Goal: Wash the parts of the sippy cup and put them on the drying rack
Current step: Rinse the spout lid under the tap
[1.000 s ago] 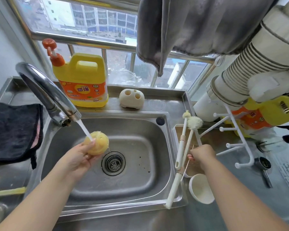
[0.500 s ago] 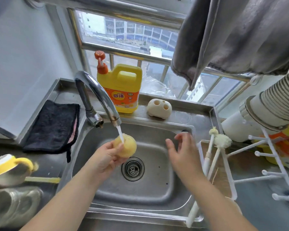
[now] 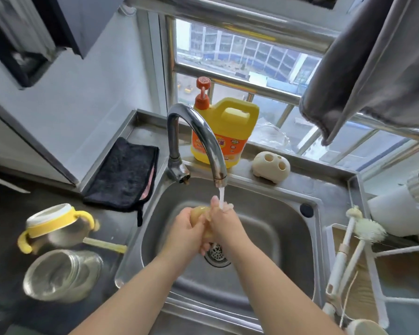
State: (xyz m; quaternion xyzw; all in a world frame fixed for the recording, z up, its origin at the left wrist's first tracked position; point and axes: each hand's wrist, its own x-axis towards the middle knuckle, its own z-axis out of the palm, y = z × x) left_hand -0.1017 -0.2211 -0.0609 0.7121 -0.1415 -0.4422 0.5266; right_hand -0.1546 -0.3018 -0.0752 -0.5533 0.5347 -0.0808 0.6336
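Fingers (image 3: 201, 234) of both hands are being curled around the yellowish cup part (image 3: 198, 212) under the tap stream (image 3: 221, 198), over the sink (image 3: 271, 213); most of it is being hidden. Half a second ago, the right hand (image 3: 224, 226) was being held apart, open.

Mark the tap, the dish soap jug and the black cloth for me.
tap (image 3: 198, 131): head view, on the curved chrome spout.
dish soap jug (image 3: 230, 131): head view, on the yellow body below the handle.
black cloth (image 3: 124, 170): head view, on the middle of the folded cloth left of the sink.
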